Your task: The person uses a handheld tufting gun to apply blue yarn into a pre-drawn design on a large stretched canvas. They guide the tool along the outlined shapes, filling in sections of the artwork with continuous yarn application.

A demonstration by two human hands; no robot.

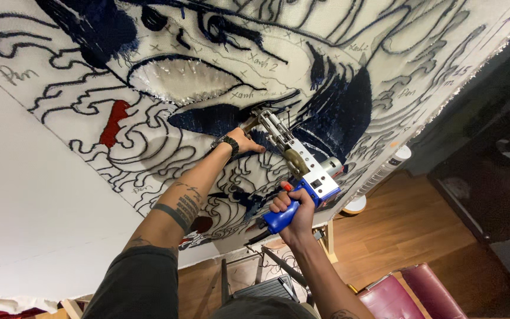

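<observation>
A large white tufting cloth [60, 195], drawn over with black outlines and filled in places with dark blue and one red patch, covers most of the view, its fringed edge running down the right side toward a white tower fan [385, 171] and open wooden floor [408, 224]. Against the cloth's middle sits a blue-handled tufting gun [299, 171], its metal nose touching a dark blue area. The right hand [293, 210] is wrapped tightly around the blue grip, near the person. The left hand [244, 142], with a dark wristband, rests farther up by the gun's front; it seems to grasp the front handle, though its fingers are partly hidden. Two red cushioned seats [414, 292] lie near right.
</observation>
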